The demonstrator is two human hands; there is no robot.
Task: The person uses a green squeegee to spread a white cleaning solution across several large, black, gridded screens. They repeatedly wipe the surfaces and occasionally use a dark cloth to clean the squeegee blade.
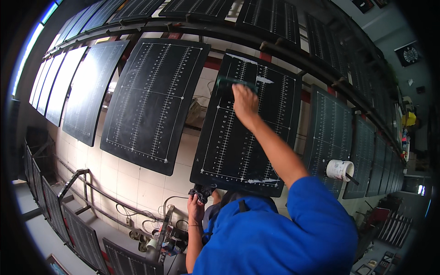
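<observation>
A black board (220, 142) with white scale lines and small marks lies in front of me. My right hand (246, 103) is closed on a dark green flat scraper (225, 84), blurred, over the upper part of this board. White smears (264, 80) of paste show near the tool, along the top edge and near the bottom edge. Below the board's near left corner, my left hand (196, 208) grips a crumpled dark rag (201, 192).
Similar boards (146, 101) stand in rows left, right and beyond, on dark metal rails (215, 34). A white paste-stained tub (339, 170) with a dark handle sits on a board to the right. Cables and small items (172, 240) lie at lower left.
</observation>
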